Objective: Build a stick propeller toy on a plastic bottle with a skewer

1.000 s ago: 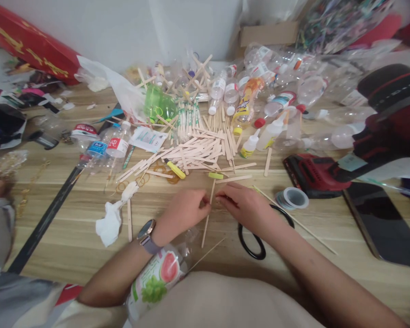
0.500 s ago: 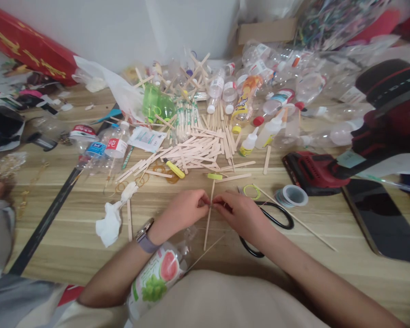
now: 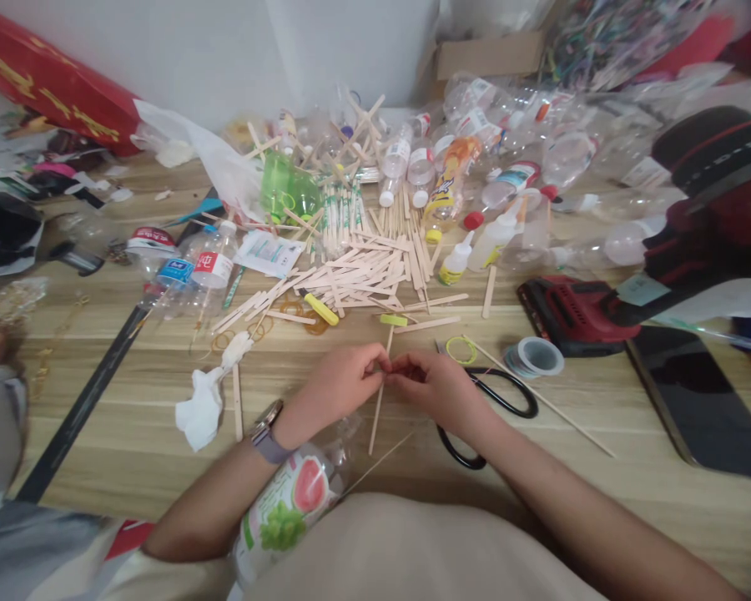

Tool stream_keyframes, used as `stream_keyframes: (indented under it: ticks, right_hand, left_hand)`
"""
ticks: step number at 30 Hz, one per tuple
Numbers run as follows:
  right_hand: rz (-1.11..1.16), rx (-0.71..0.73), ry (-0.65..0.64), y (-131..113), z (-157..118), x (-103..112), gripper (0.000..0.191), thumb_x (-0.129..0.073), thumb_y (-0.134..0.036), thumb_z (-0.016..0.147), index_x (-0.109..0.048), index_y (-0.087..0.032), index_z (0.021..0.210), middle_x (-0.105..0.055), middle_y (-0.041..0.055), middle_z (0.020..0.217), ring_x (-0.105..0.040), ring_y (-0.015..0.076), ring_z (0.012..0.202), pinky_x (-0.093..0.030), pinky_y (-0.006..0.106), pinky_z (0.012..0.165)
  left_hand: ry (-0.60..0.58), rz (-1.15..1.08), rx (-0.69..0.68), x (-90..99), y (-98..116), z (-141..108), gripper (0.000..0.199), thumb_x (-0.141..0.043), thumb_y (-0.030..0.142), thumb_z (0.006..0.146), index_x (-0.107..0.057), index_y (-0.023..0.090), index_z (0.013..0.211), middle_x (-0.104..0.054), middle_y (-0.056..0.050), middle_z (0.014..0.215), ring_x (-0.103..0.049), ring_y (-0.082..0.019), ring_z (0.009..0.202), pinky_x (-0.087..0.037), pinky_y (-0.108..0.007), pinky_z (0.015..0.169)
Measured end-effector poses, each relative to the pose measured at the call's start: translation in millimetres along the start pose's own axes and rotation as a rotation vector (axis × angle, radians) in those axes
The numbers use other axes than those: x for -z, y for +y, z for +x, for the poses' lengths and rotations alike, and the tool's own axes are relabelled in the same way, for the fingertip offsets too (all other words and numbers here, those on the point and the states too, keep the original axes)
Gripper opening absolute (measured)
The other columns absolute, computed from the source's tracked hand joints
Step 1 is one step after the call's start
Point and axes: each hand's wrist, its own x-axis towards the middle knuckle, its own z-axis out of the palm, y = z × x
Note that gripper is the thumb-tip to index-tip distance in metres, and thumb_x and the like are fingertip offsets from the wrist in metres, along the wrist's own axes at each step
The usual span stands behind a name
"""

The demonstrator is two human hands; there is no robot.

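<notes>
the thin wooden stick [image 3: 376, 420] lies on the tabletop [image 3: 131, 426] between the two hands, running under the fingertips, its far end at the small yellow-green piece [image 3: 393, 320]. the left hand [image 3: 338, 386] and right hand [image 3: 436, 391] are curled nearly closed, thumb and finger ends meeting over the stick; whether something fine is pinched there is hidden, so i cannot tell.

work this close calls for a light pinch and small finger moves, as a stick so slim probably rolls or twists if pushed from one side. better to steady it with one hand and let the other do the fiddling, elbows quiet. mind the bottle [image 3: 283, 511] beside the left wrist and the scissors [image 3: 534, 407] by the right forearm; a wide swing could knock either.
</notes>
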Motion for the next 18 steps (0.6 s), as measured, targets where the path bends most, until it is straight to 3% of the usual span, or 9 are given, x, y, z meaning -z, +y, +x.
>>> stream_keyframes:
  ticks: [9,14,18]
  right_hand:
    - [0.245,-0.166,-0.140,2.9,4.9,5.8,0.016,-0.057,-0.030,0.078,-0.067,-0.018,0.083,-0.047,-0.0068,0.046,-0.039,0.0090,0.039,-0.029,0.021,0.040]
    - [0.258,-0.173,-0.165,4.5,7.0,5.2,0.014,-0.056,-0.030,0.077,-0.063,-0.018,0.081,-0.047,-0.0070,0.045,-0.039,0.0088,0.038,-0.032,0.021,0.040]
    - [0.208,-0.132,-0.153,5.2,6.3,6.3,0.013,-0.058,-0.031,0.076,-0.063,-0.018,0.077,-0.047,-0.0068,0.045,-0.038,0.0090,0.040,-0.030,0.021,0.041]
  left_hand:
    - [0.053,0.071,-0.141,-0.8,-4.6,0.0,0.019,-0.051,0.015,0.087,-0.069,0.021,0.090,-0.069,0.001,0.077,-0.058,-0.015,0.068,-0.036,-0.026,0.062]
    - [0.053,0.130,-0.200,-1.0,-4.9,0.4,0.020,-0.050,0.014,0.090,-0.069,0.021,0.091,-0.073,0.000,0.085,-0.063,-0.017,0.076,-0.039,-0.027,0.068]
    - [0.071,0.200,-0.172,-1.6,-5.9,0.7,0.017,-0.052,0.019,0.091,-0.068,0.021,0.093,-0.073,-0.002,0.085,-0.064,-0.019,0.078,-0.040,-0.029,0.066]
